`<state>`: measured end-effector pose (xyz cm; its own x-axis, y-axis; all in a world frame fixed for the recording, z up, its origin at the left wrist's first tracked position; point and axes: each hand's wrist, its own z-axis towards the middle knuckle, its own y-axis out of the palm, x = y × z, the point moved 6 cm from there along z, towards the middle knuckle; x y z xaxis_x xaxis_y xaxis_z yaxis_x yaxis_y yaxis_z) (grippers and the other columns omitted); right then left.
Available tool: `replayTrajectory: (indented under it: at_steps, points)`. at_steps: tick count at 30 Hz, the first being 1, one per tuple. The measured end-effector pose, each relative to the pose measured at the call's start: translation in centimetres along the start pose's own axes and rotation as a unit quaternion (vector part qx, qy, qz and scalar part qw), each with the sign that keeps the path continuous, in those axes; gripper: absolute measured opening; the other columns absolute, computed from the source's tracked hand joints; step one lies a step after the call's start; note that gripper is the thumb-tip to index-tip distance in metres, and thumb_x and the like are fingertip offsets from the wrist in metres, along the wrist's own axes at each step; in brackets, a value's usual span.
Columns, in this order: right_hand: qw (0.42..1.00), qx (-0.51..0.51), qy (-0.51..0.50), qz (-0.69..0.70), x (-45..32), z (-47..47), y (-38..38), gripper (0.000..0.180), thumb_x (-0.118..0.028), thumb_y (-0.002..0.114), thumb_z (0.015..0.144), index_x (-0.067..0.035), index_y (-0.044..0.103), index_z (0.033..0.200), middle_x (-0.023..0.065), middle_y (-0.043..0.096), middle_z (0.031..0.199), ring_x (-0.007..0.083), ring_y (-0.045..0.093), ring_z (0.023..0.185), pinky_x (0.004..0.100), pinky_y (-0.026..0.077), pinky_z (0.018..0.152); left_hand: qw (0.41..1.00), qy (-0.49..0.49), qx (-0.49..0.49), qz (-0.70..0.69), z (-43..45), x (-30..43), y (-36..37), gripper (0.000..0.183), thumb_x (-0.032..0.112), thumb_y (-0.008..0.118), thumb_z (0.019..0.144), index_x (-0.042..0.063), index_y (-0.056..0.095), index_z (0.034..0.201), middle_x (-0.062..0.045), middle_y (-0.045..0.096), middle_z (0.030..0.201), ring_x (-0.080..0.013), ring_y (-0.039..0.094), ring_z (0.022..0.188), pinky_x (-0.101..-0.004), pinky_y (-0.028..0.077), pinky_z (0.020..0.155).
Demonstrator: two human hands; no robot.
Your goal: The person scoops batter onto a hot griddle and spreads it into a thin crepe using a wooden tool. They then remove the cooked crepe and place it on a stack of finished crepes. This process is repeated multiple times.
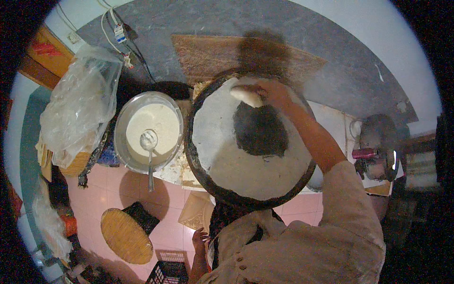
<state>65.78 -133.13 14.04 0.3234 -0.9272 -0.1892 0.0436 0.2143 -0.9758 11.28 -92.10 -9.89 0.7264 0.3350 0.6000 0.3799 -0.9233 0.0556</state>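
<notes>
A large round griddle (pixel 261 204) with a dark rim stands in front of me. A thin pale layer of batter (pixel 244 174) coats most of its top in a ring, and a dark bare patch (pixel 260 131) shows in the middle. My right hand (pixel 267 93) reaches over the far side, gripping a whitish oval lump (pixel 246 96) against the surface; whether it is dough or a pad, I cannot tell. Low at my side hangs my left hand (pixel 200 237), nothing in it, fingers slightly apart. Left of the griddle, a metal basin (pixel 120 142) holds creamy batter, with a metal ladle (pixel 149 145) in it.
Clear plastic sheeting (pixel 83 103) covers things at the left. On the pink tiled floor are a round woven stool top (pixel 127 236) and a black plastic crate (pixel 169 271). Cables (pixel 118 33) with a breaker hang on the wall. A dark pot-like object (pixel 377 131) stands far right.
</notes>
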Motion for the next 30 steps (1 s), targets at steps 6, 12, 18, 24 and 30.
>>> replayTrajectory:
  at_steps: [6, 12, 18, 24, 30]
  points:
    - [0.994, -0.095, -0.042, 0.026, -4.3, -5.4, -2.1, 0.027, -0.028, 0.055, 0.09, -0.014, 0.059, 0.113, 0.0112, 0.066, 0.098, 0.0347, 0.062, 0.092, 0.043, 0.048, 0.078, 1.0, -0.003, -0.004, -0.004, 0.9, 0.6, 0.8, 0.05, 0.047, 0.045, 0.095, 0.003, 0.057, 0.115, -0.009, 0.06, 0.085, -0.0189, 0.06, 0.072, -0.0331, 0.052, 0.062]
    - [0.989, 0.02, -0.018, 0.147, -4.3, -3.2, -2.7, 0.027, -0.025, 0.056, 0.089, -0.011, 0.058, 0.112, 0.0116, 0.066, 0.098, 0.0339, 0.062, 0.092, 0.0432, 0.048, 0.078, 1.0, -0.009, 0.017, 0.019, 0.5, 0.6, 0.7, 0.049, 0.046, 0.043, 0.095, 0.003, 0.057, 0.116, -0.009, 0.061, 0.084, -0.0186, 0.061, 0.071, -0.0325, 0.052, 0.061]
    - [0.991, 0.019, -0.133, 0.022, -5.7, -4.5, -0.7, 0.028, -0.024, 0.056, 0.088, -0.015, 0.059, 0.115, 0.0101, 0.066, 0.101, 0.0322, 0.062, 0.093, 0.0427, 0.048, 0.081, 1.0, 0.009, 0.011, -0.005, -0.5, 0.6, 0.9, 0.05, 0.047, 0.043, 0.095, 0.004, 0.057, 0.117, -0.006, 0.061, 0.083, -0.0168, 0.062, 0.067, -0.0311, 0.051, 0.058]
    - [0.973, -0.162, -0.096, 0.134, -5.5, -9.7, -1.7, 0.029, -0.026, 0.054, 0.09, -0.014, 0.06, 0.115, 0.0094, 0.065, 0.108, 0.0319, 0.062, 0.096, 0.043, 0.048, 0.082, 1.0, 0.0, 0.003, -0.027, -0.7, -0.2, 2.2, 0.048, 0.044, 0.047, 0.094, 0.003, 0.056, 0.118, -0.006, 0.061, 0.083, -0.0161, 0.061, 0.066, -0.0321, 0.051, 0.058]
    - [0.994, -0.031, -0.091, 0.054, -7.1, -5.8, -0.3, 0.028, -0.026, 0.051, 0.091, -0.015, 0.063, 0.114, 0.0117, 0.065, 0.102, 0.0332, 0.062, 0.092, 0.0434, 0.048, 0.079, 0.999, 0.045, -0.012, 0.011, -1.5, 0.5, 3.6, 0.054, 0.048, 0.047, 0.094, 0.001, 0.054, 0.12, -0.007, 0.06, 0.082, -0.0166, 0.061, 0.067, -0.0299, 0.05, 0.057]
